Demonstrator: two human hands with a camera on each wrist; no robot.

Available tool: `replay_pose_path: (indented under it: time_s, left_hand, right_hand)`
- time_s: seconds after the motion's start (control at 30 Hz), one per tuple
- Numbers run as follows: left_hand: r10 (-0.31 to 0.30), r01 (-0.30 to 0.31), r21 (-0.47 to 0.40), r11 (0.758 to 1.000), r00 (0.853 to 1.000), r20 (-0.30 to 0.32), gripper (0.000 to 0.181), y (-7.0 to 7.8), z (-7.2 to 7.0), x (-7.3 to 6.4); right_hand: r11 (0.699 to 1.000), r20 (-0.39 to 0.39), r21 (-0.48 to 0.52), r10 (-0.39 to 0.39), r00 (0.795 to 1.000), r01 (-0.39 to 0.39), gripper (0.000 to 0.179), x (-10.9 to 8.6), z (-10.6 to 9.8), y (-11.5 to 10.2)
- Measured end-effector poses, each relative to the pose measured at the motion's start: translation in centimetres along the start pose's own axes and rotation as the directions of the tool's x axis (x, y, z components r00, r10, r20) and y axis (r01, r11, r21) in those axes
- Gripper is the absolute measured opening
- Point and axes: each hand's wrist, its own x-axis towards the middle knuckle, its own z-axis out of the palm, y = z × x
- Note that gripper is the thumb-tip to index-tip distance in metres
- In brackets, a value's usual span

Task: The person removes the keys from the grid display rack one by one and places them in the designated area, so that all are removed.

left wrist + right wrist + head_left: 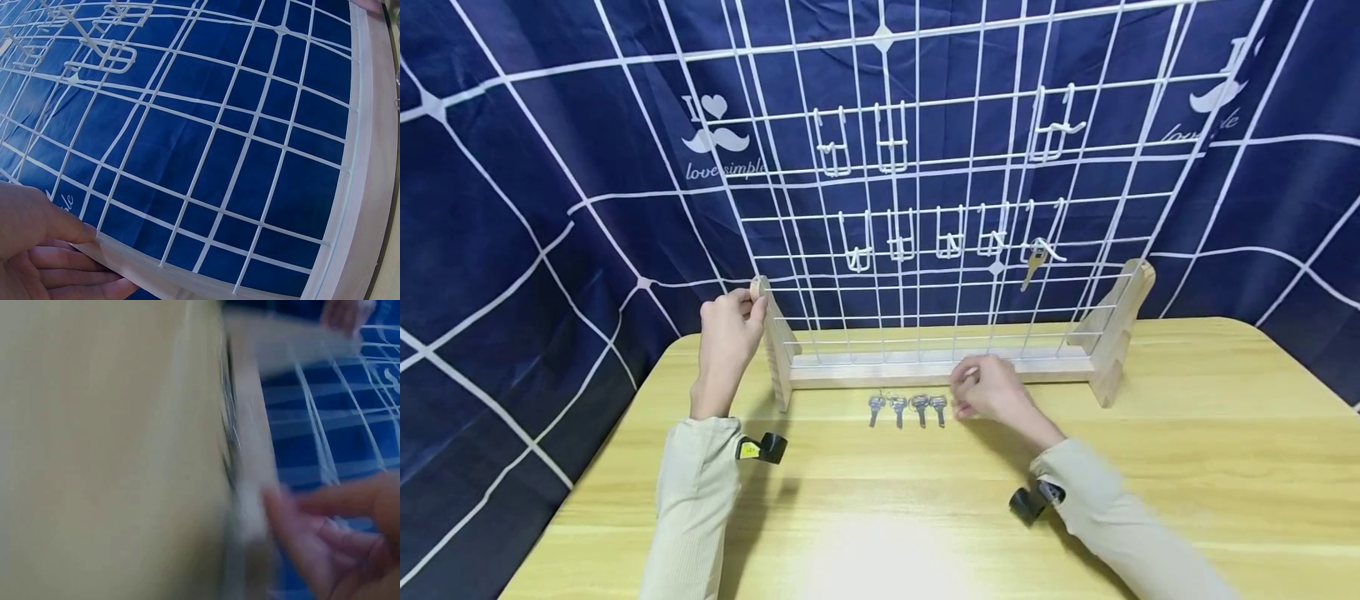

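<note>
My left hand [730, 337] grips the top of the left wooden upright [778, 350] of a rack. In the left wrist view, the left thumb [69, 226] lies over its edge, with the other fingers beneath. Several silver keys [919, 410] lie in a row on the table before the rack's wooden base bar [880, 377]. Just right of that row is my right hand [992, 390], its fingers bent loosely; no thing shows between them. The right wrist view is blurred, with the right hand [337, 537] beside the base bar. One brass-coloured key [1035, 265] hangs from a lower-row hook.
A white wire grid [917, 287] stands upright on the base. White hooks hang on it in two rows, among them an upper right hook [1051, 142]. The right wooden upright [1120, 333] holds its other end. Dark blue patterned cloth [587, 150] surrounds the wooden table [1210, 467].
</note>
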Motion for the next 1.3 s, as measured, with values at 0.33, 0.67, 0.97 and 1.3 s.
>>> replay_pose_path:
  time_s: [0.33, 0.67, 0.97, 1.3]
  left_hand:
    - [0.003, -0.003, 0.0, 1.0, 1.0, 0.0, 0.023, -0.1, -0.1, -0.2]
    - [-0.015, 0.015, -0.007, 1.0, 1.0, 0.009, 0.023, -0.3, 0.0, -0.3]
    - [-0.015, 0.015, -0.003, 1.0, 1.0, 0.0, 0.023, -0.4, 0.0, -0.3]
    - [-0.012, 0.013, -0.01, 1.0, 1.0, 0.016, 0.025, 0.0, 0.0, 0.0]
  right_hand:
    - [0.957, -0.246, -0.063, -0.288, 0.925, 0.282, 0.022, -2.9, -7.5, -3.9]
    - [0.91, -0.489, 0.104, -0.304, 0.817, 0.401, 0.036, -2.3, -10.2, -5.1]
    - [0.87, -0.4, 0.306, -0.25, 0.882, 0.385, 0.033, -1.5, -10.3, -4.9]
    - [0.885, -0.398, 0.267, -0.26, 0.88, 0.382, 0.014, -1.5, -10.1, -4.9]
